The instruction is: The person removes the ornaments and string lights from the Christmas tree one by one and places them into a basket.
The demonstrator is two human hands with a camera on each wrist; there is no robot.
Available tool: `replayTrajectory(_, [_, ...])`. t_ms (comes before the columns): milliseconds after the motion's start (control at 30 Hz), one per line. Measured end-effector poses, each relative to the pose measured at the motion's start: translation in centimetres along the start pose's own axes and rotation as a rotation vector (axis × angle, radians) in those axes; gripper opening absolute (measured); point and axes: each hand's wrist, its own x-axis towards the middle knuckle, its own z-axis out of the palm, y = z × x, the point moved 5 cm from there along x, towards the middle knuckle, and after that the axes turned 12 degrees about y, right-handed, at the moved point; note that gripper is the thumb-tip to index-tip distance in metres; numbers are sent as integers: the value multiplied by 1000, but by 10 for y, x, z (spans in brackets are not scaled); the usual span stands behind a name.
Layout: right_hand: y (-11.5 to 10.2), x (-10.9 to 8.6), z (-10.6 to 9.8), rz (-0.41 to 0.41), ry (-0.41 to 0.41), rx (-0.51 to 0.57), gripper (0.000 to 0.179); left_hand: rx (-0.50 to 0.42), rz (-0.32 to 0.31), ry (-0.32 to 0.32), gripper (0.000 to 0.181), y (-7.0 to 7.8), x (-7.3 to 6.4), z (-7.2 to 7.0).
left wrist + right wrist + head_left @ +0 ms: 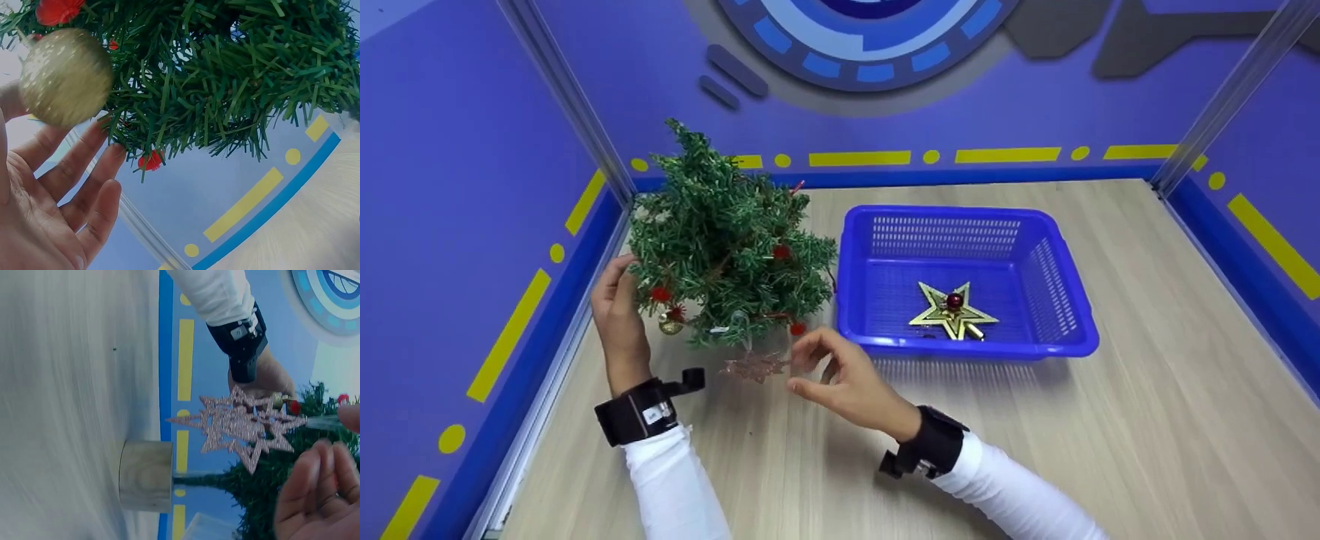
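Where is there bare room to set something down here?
The table is bare between the basket and the right wall, and between the basket's front and the right sleeve. Inside the basket, the gold star leaves the back bare. Crowded: the tree, where the left hand, right hand and pink star gather.

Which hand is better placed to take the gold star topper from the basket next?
Probably the right hand: it is nearer the blue basket and gold star topper, while the left hand is across the Christmas tree.
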Motion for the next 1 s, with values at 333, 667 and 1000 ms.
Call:
replayTrajectory(333, [4,-8,22,-74,-177,26,42,28,36,-10,30,2,1,1])
replayTrajectory(667, [9,-12,24,-23,-104,-62,101,25,40,-12,30,2,2,1])
replayTrajectory(1000, [18,-11,26,7,-131,37,87,8,53,-24,29,1,3,1])
